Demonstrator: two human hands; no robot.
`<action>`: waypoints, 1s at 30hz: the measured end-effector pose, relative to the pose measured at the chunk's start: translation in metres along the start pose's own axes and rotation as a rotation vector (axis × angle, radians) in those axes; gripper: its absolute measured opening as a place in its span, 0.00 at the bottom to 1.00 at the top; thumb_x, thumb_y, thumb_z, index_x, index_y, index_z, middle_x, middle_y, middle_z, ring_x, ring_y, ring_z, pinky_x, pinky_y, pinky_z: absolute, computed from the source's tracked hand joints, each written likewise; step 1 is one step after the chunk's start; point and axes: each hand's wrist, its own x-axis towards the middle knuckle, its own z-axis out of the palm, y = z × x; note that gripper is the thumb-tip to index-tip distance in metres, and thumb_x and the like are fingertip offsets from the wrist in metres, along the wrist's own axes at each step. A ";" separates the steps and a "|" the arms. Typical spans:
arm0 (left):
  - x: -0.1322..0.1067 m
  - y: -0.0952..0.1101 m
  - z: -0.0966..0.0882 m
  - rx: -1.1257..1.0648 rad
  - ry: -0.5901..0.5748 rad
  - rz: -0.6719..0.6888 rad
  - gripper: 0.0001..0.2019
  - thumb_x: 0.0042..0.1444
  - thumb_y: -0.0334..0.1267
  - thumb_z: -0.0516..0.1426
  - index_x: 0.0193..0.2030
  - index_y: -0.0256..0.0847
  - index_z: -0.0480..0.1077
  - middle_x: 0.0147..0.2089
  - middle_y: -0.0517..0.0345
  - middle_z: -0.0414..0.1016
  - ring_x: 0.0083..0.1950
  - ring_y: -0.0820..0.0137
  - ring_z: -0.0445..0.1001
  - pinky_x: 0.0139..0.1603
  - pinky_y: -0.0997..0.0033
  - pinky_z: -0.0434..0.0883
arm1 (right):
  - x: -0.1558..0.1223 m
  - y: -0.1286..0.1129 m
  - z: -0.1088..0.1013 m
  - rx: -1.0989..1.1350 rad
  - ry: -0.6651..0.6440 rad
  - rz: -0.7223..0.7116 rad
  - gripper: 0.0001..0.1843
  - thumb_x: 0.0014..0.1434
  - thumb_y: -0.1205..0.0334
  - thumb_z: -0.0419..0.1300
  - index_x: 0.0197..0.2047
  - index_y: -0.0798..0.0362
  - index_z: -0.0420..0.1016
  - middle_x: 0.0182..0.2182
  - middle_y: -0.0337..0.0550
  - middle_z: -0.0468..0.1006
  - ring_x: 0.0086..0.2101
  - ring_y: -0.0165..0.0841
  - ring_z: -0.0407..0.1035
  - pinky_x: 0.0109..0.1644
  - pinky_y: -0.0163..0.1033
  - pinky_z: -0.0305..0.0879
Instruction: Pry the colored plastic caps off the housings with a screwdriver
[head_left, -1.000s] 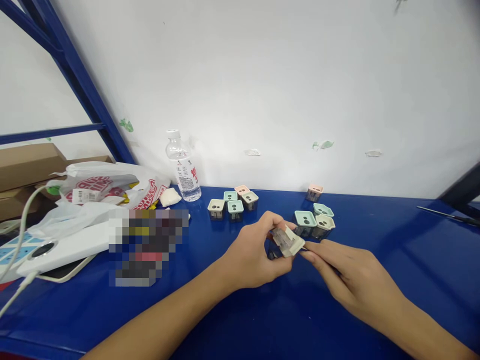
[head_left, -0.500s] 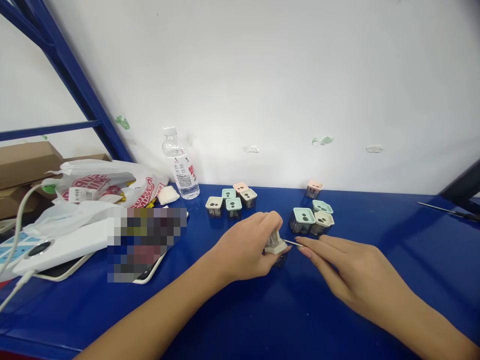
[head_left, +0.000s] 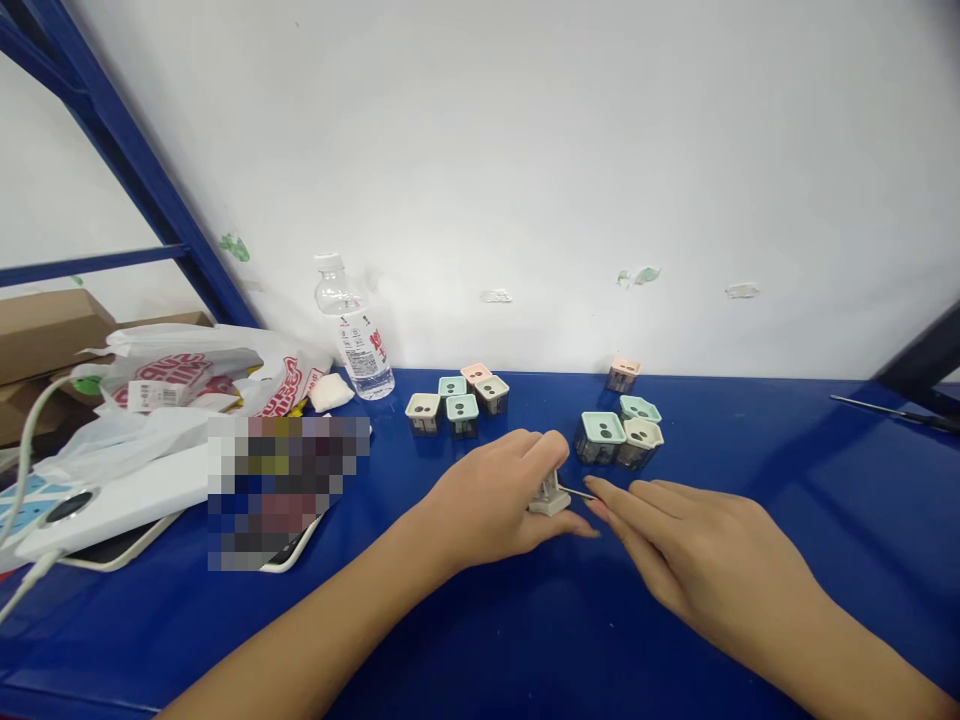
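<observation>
- Left hand point(head_left: 487, 505): fingers curled narrow around a small cream square cartridge point(head_left: 549, 497), hand low over the table
- Cartridge: sits at the left fingertips, mostly upright, bottom edge at or very near the table top; contact with the table hard to tell
- Right hand point(head_left: 697, 535): narrow pinch, thumb and forefinger holding a thin metal pin point(head_left: 576, 491)
- Pin: points left, its tip at the side of the cartridge
- Blue table point(head_left: 480, 640): everything here sits on it
- Group of five pastel-lidded cartridges point(head_left: 457, 400): cream, mint and pink lids with two dark holes each, left of and behind the hands
- Group of three pastel-lidded cartridges point(head_left: 619, 440): two mint, one cream, touching each other, just beyond the right hand
- Pink-lidded cartridge point(head_left: 622, 374): alone, at the wall edge behind that group
- Water bottle point(head_left: 352, 340): upright, beside the white plastic bag point(head_left: 217, 375)
- White phone point(head_left: 112, 497): far left, with a white cable point(head_left: 26, 470) nearby
- Pixelated patch point(head_left: 289, 490): hides what lies there
- Dark-handled thin tool point(head_left: 900, 414): far right table edge, well apart from the hands
</observation>
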 end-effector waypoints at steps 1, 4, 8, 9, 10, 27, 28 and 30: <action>0.000 0.000 0.000 0.000 0.003 0.007 0.20 0.55 0.54 0.60 0.37 0.41 0.58 0.31 0.61 0.65 0.30 0.70 0.63 0.29 0.73 0.59 | 0.000 -0.001 0.000 -0.011 0.006 -0.011 0.17 0.70 0.62 0.47 0.42 0.56 0.77 0.18 0.35 0.67 0.18 0.27 0.62 0.24 0.37 0.53; 0.001 0.000 0.001 0.038 0.007 0.037 0.21 0.54 0.56 0.60 0.38 0.41 0.59 0.31 0.61 0.65 0.30 0.70 0.64 0.28 0.72 0.59 | 0.001 -0.003 -0.002 -0.036 0.007 -0.043 0.18 0.70 0.64 0.46 0.41 0.57 0.77 0.18 0.35 0.66 0.18 0.28 0.63 0.23 0.38 0.53; 0.001 0.002 -0.001 0.104 0.039 0.121 0.14 0.60 0.49 0.56 0.37 0.40 0.60 0.32 0.59 0.66 0.31 0.70 0.65 0.28 0.72 0.59 | 0.002 -0.001 -0.007 0.015 -0.019 -0.063 0.16 0.68 0.66 0.48 0.38 0.56 0.76 0.18 0.35 0.65 0.18 0.29 0.62 0.22 0.39 0.50; 0.001 0.003 -0.001 0.109 0.044 0.146 0.13 0.60 0.48 0.55 0.37 0.40 0.60 0.31 0.59 0.67 0.31 0.70 0.65 0.28 0.72 0.59 | 0.002 0.001 -0.008 0.055 -0.031 -0.069 0.15 0.68 0.66 0.48 0.38 0.56 0.76 0.18 0.34 0.65 0.17 0.28 0.62 0.22 0.39 0.49; 0.001 0.003 -0.001 0.109 0.046 0.173 0.12 0.60 0.46 0.55 0.36 0.40 0.61 0.31 0.59 0.67 0.31 0.70 0.65 0.28 0.73 0.59 | 0.002 0.003 -0.009 0.105 -0.050 -0.075 0.15 0.68 0.66 0.49 0.37 0.55 0.76 0.18 0.34 0.65 0.17 0.28 0.61 0.22 0.39 0.50; -0.001 0.002 -0.001 -0.014 0.041 0.223 0.10 0.52 0.40 0.56 0.32 0.42 0.56 0.27 0.63 0.63 0.27 0.73 0.62 0.26 0.74 0.56 | 0.000 0.005 -0.005 0.302 -0.148 -0.080 0.13 0.68 0.66 0.50 0.35 0.54 0.73 0.20 0.35 0.67 0.19 0.27 0.63 0.24 0.38 0.51; -0.001 0.002 -0.001 -0.026 0.038 0.217 0.10 0.52 0.40 0.56 0.32 0.42 0.55 0.26 0.63 0.62 0.27 0.73 0.61 0.26 0.74 0.56 | 0.000 0.006 -0.004 0.340 -0.163 -0.075 0.12 0.69 0.66 0.50 0.37 0.54 0.74 0.20 0.35 0.68 0.20 0.27 0.64 0.25 0.38 0.52; -0.001 0.003 0.000 -0.050 0.039 0.212 0.11 0.51 0.39 0.56 0.32 0.42 0.55 0.26 0.64 0.61 0.27 0.74 0.60 0.26 0.74 0.55 | 0.000 0.008 -0.002 0.401 -0.176 -0.063 0.12 0.69 0.66 0.50 0.40 0.54 0.74 0.21 0.35 0.70 0.21 0.26 0.66 0.25 0.37 0.53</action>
